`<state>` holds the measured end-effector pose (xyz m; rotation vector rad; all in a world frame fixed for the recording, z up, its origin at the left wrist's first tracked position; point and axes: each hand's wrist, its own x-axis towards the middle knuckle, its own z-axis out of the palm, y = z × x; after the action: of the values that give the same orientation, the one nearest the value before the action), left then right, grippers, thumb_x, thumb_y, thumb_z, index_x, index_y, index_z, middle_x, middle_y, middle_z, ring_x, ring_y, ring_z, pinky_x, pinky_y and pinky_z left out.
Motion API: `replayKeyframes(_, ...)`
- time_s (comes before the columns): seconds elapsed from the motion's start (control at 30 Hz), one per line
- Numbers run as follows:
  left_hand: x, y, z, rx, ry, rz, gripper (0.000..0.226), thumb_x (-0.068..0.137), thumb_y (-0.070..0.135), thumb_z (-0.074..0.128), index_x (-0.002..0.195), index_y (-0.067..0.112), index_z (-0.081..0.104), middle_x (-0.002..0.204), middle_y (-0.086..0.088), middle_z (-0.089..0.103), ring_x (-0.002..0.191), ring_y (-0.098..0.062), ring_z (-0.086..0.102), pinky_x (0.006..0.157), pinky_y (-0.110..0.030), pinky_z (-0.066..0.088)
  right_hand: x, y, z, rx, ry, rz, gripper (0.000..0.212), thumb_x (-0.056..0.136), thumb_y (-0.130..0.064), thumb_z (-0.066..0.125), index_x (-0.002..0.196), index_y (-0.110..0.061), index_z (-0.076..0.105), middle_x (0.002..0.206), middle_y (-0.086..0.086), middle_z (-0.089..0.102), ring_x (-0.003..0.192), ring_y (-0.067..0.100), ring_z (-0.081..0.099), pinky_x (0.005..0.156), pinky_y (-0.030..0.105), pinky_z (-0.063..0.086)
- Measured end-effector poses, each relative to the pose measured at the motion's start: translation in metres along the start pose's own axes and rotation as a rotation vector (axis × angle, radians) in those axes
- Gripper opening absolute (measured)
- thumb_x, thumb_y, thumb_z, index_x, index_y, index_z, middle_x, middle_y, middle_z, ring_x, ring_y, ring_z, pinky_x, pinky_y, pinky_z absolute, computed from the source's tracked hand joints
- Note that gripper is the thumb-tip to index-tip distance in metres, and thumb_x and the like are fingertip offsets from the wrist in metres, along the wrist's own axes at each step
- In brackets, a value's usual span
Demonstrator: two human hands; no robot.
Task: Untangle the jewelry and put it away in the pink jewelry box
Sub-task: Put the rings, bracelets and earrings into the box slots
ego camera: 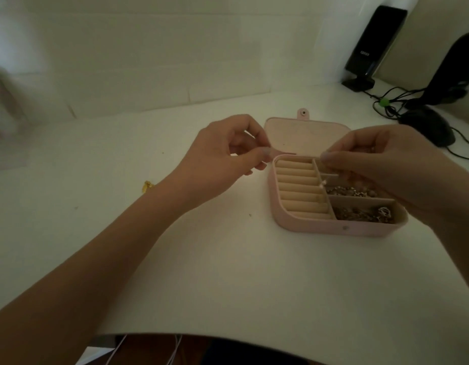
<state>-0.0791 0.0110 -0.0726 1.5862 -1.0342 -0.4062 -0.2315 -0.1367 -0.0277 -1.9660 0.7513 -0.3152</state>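
Basically, white desk (228, 272) fills most of the view, white wall (149, 48) behind it. Far right: black speaker on a stand (373, 46), a dark curved object (454, 72) beside it, black cables with a green tie (384, 102), and a black mouse (430, 126) on the desk.

Pink jewelry box (333, 227) sits open on the desk right of centre, lid (304, 135) laid back away from the person, snap tab at its far edge. Left half holds cream ring rolls (298, 188); right half has divided compartments. Middle and near compartments hold piled jewelry (359, 214), silver and pinkish pieces, detail blurred.

Left hand (228, 156) hovers just left of the box's far corner, fingers curled, thumb and forefinger pinched together; what they pinch is too fine to tell. Right hand (380, 159) is over the right compartments, fingertips pinching a thin chain (329, 175) with a small bright bit hanging at the divider.

Small gold piece (148, 186) lies on the desk beside the left wrist, well apart from the box.
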Motion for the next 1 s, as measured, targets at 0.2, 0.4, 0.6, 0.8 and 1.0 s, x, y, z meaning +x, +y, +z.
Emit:
replayKeyframes(0.2, -0.002, -0.006, 0.009, 0.201, -0.036, 0.054, 0.017, 0.082, 0.011, 0.068, 0.079, 0.026, 0.063, 0.077, 0.009, 0.070, 0.074, -0.008, 0.067, 0.073, -0.034, 0.056, 0.019, 0.006, 0.019, -0.189, 0.073, -0.024, 0.006, 0.076, -0.022, 0.075, 0.073, -0.017, 0.072, 0.067, -0.003, 0.070, 0.060, 0.002, 0.062, 0.046, 0.004, 0.042)
replayKeyframes(0.4, -0.002, -0.009, 0.011, 0.279, -0.049, 0.095, 0.016, 0.083, 0.008, 0.065, 0.082, 0.024, 0.066, 0.080, 0.016, 0.067, 0.077, -0.007, 0.065, 0.067, -0.024, 0.054, 0.029, 0.011, 0.031, -0.263, 0.169, -0.048, 0.009, 0.076, -0.030, 0.075, 0.072, -0.022, 0.071, 0.072, -0.007, 0.065, 0.066, 0.002, 0.057, 0.054, 0.016, 0.040)
replayKeyframes(0.6, -0.002, -0.012, 0.013, 0.264, -0.042, 0.108, 0.014, 0.082, 0.007, 0.065, 0.082, 0.021, 0.067, 0.079, 0.014, 0.067, 0.074, -0.007, 0.064, 0.062, -0.022, 0.050, 0.027, 0.017, 0.042, -0.242, 0.269, -0.076, 0.013, 0.076, -0.029, 0.073, 0.065, -0.026, 0.067, 0.063, -0.010, 0.065, 0.064, 0.005, 0.061, 0.066, 0.029, 0.054)
replayKeyframes(0.8, -0.001, -0.013, 0.012, 0.279, -0.051, 0.123, 0.015, 0.081, 0.007, 0.065, 0.082, 0.022, 0.067, 0.076, 0.016, 0.065, 0.074, -0.008, 0.063, 0.064, -0.023, 0.051, 0.025, 0.023, 0.051, -0.237, 0.334, -0.058, 0.013, 0.074, -0.032, 0.071, 0.063, -0.026, 0.067, 0.060, -0.011, 0.062, 0.062, 0.004, 0.058, 0.069, 0.035, 0.055)
replayKeyframes(1.0, -0.001, -0.014, 0.012, 0.297, -0.056, 0.137, 0.017, 0.081, 0.006, 0.065, 0.081, 0.023, 0.067, 0.074, 0.016, 0.065, 0.074, -0.007, 0.062, 0.061, -0.014, 0.047, 0.028, 0.021, 0.052, -0.250, 0.310, -0.036, 0.014, 0.073, -0.027, 0.069, 0.059, -0.024, 0.066, 0.060, -0.009, 0.063, 0.065, 0.010, 0.062, 0.072, 0.039, 0.056)
